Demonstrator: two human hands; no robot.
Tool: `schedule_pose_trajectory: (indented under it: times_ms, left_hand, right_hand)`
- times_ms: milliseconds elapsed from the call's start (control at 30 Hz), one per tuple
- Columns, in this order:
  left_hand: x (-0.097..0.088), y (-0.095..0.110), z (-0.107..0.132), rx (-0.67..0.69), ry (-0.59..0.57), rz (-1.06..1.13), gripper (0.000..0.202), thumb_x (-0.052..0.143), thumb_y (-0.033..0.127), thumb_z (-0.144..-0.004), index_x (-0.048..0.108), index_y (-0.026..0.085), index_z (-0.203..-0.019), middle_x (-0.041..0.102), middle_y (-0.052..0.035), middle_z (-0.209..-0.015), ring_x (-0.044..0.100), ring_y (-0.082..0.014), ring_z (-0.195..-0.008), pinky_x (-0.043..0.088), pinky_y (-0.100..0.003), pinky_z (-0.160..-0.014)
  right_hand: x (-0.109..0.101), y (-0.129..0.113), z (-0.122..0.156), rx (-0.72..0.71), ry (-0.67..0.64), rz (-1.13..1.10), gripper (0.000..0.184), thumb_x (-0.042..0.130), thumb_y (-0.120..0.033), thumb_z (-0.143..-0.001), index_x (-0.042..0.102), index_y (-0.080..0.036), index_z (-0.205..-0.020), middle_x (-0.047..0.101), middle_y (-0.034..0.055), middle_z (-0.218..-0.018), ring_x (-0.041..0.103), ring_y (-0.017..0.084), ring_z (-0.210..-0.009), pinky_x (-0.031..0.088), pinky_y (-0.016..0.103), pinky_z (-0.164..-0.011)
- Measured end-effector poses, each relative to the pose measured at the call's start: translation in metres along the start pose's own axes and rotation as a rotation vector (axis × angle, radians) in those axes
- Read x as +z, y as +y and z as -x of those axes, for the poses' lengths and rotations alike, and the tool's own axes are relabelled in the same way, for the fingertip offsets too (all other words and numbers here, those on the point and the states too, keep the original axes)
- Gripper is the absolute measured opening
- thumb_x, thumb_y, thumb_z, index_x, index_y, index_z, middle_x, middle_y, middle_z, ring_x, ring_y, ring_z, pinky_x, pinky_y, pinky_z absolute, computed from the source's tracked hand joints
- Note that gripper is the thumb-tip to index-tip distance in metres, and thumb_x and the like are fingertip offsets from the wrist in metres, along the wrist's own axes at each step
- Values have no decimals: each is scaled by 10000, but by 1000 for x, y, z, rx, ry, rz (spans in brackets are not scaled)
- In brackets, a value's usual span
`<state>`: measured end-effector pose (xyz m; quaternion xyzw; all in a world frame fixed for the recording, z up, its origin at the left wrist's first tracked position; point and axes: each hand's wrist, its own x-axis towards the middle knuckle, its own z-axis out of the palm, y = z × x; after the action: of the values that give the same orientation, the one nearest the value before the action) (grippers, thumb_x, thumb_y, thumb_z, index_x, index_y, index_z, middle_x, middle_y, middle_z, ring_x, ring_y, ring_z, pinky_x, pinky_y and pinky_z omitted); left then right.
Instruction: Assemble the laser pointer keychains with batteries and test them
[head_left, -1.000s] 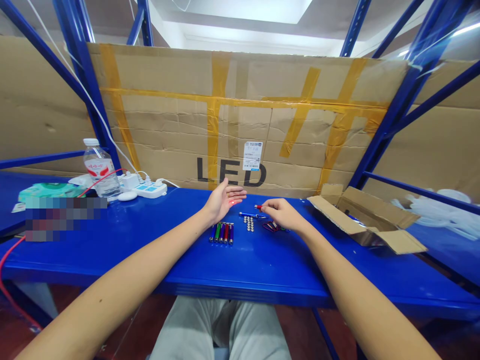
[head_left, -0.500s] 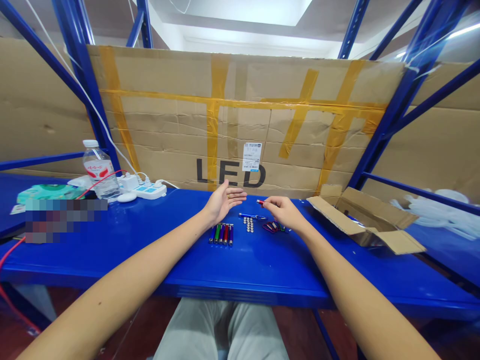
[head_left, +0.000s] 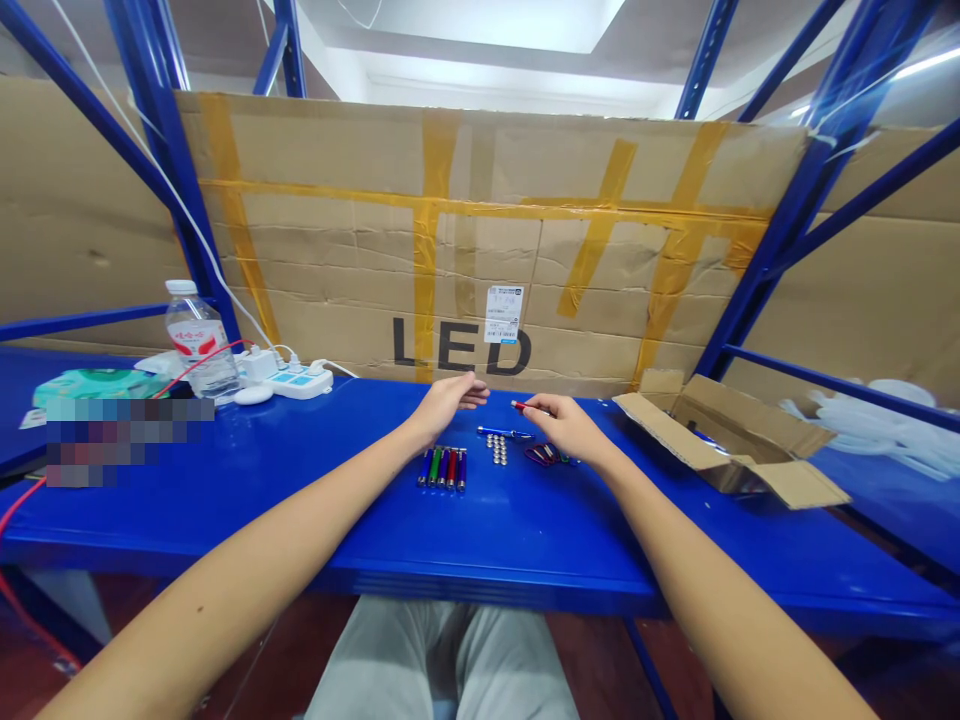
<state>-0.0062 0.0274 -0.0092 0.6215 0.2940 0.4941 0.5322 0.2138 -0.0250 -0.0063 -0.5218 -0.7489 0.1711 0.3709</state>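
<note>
My right hand (head_left: pixel 566 424) pinches a small red penlight (head_left: pixel 519 405) and holds it just above the blue table (head_left: pixel 300 490), its tip pointing left. My left hand (head_left: pixel 445 402) hovers palm down to the left of it, fingers loosely stretched, holding nothing. A row of several coloured penlights (head_left: pixel 443 467) lies below my left hand. A cluster of several small silver button cells (head_left: pixel 498 449) sits beside them. One blue penlight (head_left: pixel 499 432) lies behind the cells. Red and coloured clips (head_left: pixel 546 454) lie under my right wrist.
An open cardboard box (head_left: pixel 731 440) stands at the right. A water bottle (head_left: pixel 196 340), a white power strip (head_left: pixel 296 379) and a green packet (head_left: pixel 94 384) are at the left. A taped cardboard sheet marked LED (head_left: pixel 480 240) walls off the back.
My left hand has turned from palm facing right, with a red light spot on it a second ago, to palm down and lower. My right hand has barely moved.
</note>
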Motion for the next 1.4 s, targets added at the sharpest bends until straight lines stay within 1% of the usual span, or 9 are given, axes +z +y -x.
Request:
schedule_pose_trajectory:
  times_ms: [167,400,600,700,800,1033,1167,1267,1400]
  left_hand:
    - [-11,-2,-1,201,30,-482,165,667,303,-787,745,196,-885,728,-87,-973,638,-268,-970,430,-426,-986]
    - [-23,-5,-7,251,6,-699,155,609,267,-806,746,212,-850,727,-80,-966,630,-274,-960,438,-426,-960]
    - [-24,-14,-28,267,-121,-718,138,660,281,-768,729,209,-863,717,-69,-896,631,-237,-858,466,-371,-845]
    - [-18,-13,-38,318,-222,-718,135,671,264,-751,717,200,-861,704,-54,-843,613,-212,-811,458,-345,-786]
    - [-10,-10,-40,351,-272,-702,88,650,248,-764,709,200,-808,690,-38,-783,584,-183,-749,447,-322,-741]
    - [-3,-8,-38,372,-258,-704,104,654,264,-781,736,210,-816,705,-57,-821,582,-196,-752,438,-339,-766]
    - [-7,-16,-39,316,-199,-686,110,665,279,-766,751,217,-793,717,-67,-827,601,-222,-775,446,-370,-810]
    - [-7,-21,-38,274,-199,-677,100,678,283,-742,754,219,-758,725,-62,-810,616,-234,-790,454,-377,-830]
    - [-3,-25,-38,211,-221,-730,98,665,254,-719,751,209,-730,725,-52,-747,628,-222,-730,473,-356,-761]
  right_hand:
    - [0,21,-7,-72,-31,166,285,511,-341,-916,708,-186,-1050,723,95,-1030,625,230,-898,437,328,-793]
    - [2,53,-44,-89,-83,330,319,489,-292,-937,724,-162,-1111,706,148,-1144,621,297,-1059,429,399,-919]
    - [19,38,-65,-111,-180,80,306,537,-323,-892,746,-188,-1070,739,91,-1069,627,273,-996,438,389,-912]
    - [21,23,-63,-144,-201,20,326,501,-375,-889,743,-157,-908,722,46,-822,605,213,-788,452,336,-765]
    - [20,16,-57,-114,-183,-53,344,482,-413,-882,675,-138,-807,592,-3,-642,504,140,-610,398,278,-612]
    - [17,22,-50,25,-150,-302,229,605,-331,-811,536,-157,-943,606,2,-729,517,113,-603,416,247,-568]
    - [11,30,-47,61,-127,-223,169,611,-177,-755,545,-163,-910,627,15,-764,573,133,-658,457,269,-626]
    - [5,35,-44,61,-164,-91,50,578,-166,-773,591,-160,-821,645,32,-721,595,152,-660,458,279,-631]
    - [4,36,-42,51,-158,44,58,580,-148,-756,631,-170,-773,680,43,-726,610,168,-670,452,280,-623]
